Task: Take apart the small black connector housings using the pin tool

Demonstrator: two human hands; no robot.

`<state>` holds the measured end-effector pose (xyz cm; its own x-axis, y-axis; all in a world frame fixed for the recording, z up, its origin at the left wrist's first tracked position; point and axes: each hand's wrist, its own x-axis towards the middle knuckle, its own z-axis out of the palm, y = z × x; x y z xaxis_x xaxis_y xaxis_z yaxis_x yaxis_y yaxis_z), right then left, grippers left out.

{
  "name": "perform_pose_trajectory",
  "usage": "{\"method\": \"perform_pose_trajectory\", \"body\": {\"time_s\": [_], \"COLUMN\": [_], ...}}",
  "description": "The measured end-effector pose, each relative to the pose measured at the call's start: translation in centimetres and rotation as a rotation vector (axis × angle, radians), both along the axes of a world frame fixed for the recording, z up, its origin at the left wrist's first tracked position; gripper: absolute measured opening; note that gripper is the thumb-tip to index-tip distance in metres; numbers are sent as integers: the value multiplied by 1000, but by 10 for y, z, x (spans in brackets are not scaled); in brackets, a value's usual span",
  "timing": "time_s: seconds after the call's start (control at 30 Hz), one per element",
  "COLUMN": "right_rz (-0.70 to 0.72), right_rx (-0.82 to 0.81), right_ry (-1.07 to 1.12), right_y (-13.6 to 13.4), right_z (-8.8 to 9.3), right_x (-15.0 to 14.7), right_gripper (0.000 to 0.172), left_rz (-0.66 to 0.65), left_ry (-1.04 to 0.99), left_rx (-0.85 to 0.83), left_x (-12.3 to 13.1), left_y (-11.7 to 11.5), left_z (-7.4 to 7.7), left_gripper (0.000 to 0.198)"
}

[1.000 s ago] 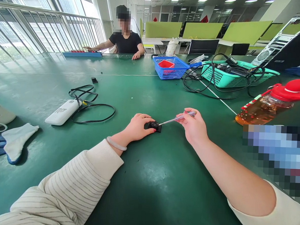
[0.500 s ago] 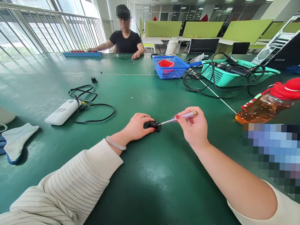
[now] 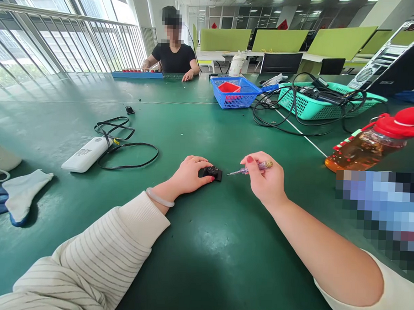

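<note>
On the green table, my left hand (image 3: pixel 191 173) grips a small black block-like part (image 3: pixel 213 173) between thumb and fingers. Several little round details show on the part's top; its left end is hidden by my fingers. My right hand (image 3: pixel 267 178) is closed around the clear handle of a thin screwdriver (image 3: pixel 244 171). Its metal tip points left and stops a short way to the right of the black part, without touching it.
A white power bank (image 3: pixel 87 155) with a black strap lies left, near a glove (image 3: pixel 27 195). A blue basket (image 3: pixel 237 101), a green basket (image 3: pixel 312 111) with cables and a red-lidded bottle (image 3: pixel 368 146) stand right. A person (image 3: pixel 177 57) sits opposite by a blue tray (image 3: pixel 137 75).
The screwdriver tip has drawn back from the black part, and its shaft lies flatter. My left hand has stayed put. Across the table, the blue tray has shifted right with the person's hand.
</note>
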<state>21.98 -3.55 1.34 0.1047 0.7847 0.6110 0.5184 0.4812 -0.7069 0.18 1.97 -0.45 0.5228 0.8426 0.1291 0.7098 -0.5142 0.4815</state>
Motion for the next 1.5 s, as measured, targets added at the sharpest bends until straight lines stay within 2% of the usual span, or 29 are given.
{"method": "perform_pose_trajectory", "body": {"time_s": [0.2, 0.4, 0.5, 0.77, 1.0, 1.37, 1.5], "right_rz": [60, 216, 246, 185, 115, 139, 151], "right_rx": [100, 179, 218, 401, 384, 345, 369], "right_ry": [15, -169, -259, -298, -306, -351, -436], "right_y": [-9, -14, -16, -14, -12, -14, -15], "right_z": [3, 5, 4, -3, -4, -1, 2], "right_x": [-3, -9, -12, -13, -12, -12, -13], "right_gripper": [64, 45, 37, 24, 24, 24, 26], "left_rz": [-3, 1, 6, 9, 20, 5, 0], "left_ry": [6, 12, 11, 7, 10, 4, 1], "left_rx": [4, 26, 29, 43, 29, 53, 52], "left_x": [0, 0, 0, 0, 1, 0, 0], "left_y": [0, 0, -1, 0, 0, 1, 1], "left_z": [-1, -2, -1, -4, -3, -6, -6], "left_gripper": [40, 40, 39, 38, 40, 41, 39]}}
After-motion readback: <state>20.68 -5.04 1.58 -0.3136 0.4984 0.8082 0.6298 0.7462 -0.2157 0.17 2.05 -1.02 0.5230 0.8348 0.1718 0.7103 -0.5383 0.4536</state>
